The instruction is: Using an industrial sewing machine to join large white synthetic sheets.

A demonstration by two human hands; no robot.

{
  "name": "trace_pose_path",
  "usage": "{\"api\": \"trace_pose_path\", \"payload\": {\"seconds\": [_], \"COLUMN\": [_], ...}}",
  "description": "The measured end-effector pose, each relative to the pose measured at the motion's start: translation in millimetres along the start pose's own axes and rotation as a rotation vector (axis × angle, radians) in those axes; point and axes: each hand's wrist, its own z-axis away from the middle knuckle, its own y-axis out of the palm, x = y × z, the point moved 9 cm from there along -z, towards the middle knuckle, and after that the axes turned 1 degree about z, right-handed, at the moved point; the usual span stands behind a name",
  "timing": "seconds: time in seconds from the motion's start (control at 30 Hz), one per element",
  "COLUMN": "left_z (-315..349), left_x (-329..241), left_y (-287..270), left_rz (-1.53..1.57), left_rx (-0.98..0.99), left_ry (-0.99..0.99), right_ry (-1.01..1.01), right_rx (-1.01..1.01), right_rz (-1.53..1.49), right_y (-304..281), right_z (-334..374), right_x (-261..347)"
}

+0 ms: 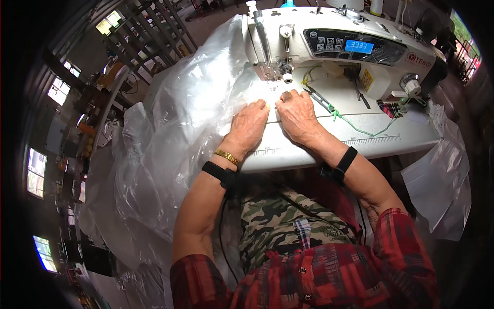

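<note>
A white sewing machine point(288, 44) stands in front of me, its lamp throwing a strong glare around the needle. My left hand point(250, 123) lies just left of and below the needle area, fingers curled together on the edge of a clear plastic sheet point(180, 113). The sheet spreads in crumpled folds from the needle down the left side. Close by on the right, my right hand point(299, 116) is closed, its fingertips bent down near the presser foot. Glare and the knuckles hide what lies between those fingers.
Thread snips point(320, 99) tied with green cord point(360, 131) lie right of my right hand. A dark slim tool point(362, 90) and a plaid scrap point(389, 109) lie farther right. More plastic sheeting point(442, 180) hangs off the table's right end. Metal racks point(149, 36) stand at the far left.
</note>
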Motion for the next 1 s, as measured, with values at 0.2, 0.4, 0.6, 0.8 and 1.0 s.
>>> {"api": "trace_pose_path", "payload": {"seconds": [0.2, 0.4, 0.6, 0.8, 1.0], "left_z": [-6, -11, -18, -20, -24], "left_x": [10, 13, 15, 21, 29], "left_y": [6, 12, 14, 25, 34], "left_rz": [0.022, 0.013, -0.030, -0.110, -0.120], "left_rx": [0.028, 0.044, 0.057, 0.065, 0.129], "left_ry": [-0.023, 0.000, 0.005, 0.024, -0.023], "right_ry": [0.006, 0.035, 0.042, 0.026, 0.023], "right_rx": [-0.012, 0.033, 0.061, 0.058, 0.059], "right_rz": [0.026, 0.040, 0.016, 0.019, 0.015], "right_y": [5, 11, 11, 15, 20], "right_z": [1, -1, -1, -2, -3], "right_x": [-1, -1, -7, -4, -3]}}
